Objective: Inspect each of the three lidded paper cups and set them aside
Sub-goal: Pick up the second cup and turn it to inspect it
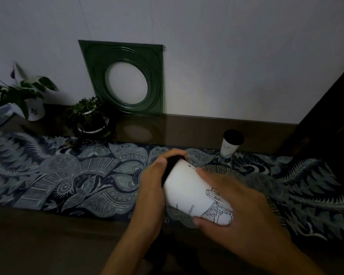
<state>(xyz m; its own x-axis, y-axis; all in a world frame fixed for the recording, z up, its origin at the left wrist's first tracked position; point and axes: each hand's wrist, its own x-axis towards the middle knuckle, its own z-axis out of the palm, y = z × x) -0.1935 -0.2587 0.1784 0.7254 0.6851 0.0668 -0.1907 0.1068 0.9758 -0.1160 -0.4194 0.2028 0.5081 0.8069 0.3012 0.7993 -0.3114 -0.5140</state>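
A white paper cup point(189, 190) with a black lid and a line drawing on its side is tipped over above the patterned cloth, lid pointing up and left. My left hand point(153, 185) wraps around the lid end. My right hand point(232, 207) grips the cup's base end, fingers over the drawing. A second lidded paper cup point(231, 144) stands upright on the cloth's far edge, to the right and behind my hands. I see no third cup.
A blue and white patterned cloth point(72, 175) runs across the dark table. A green square frame point(127, 76) with a round opening leans on the wall. Two potted plants point(89, 116) point(22, 92) stand at the back left. Dark furniture point(334, 116) rises at the right.
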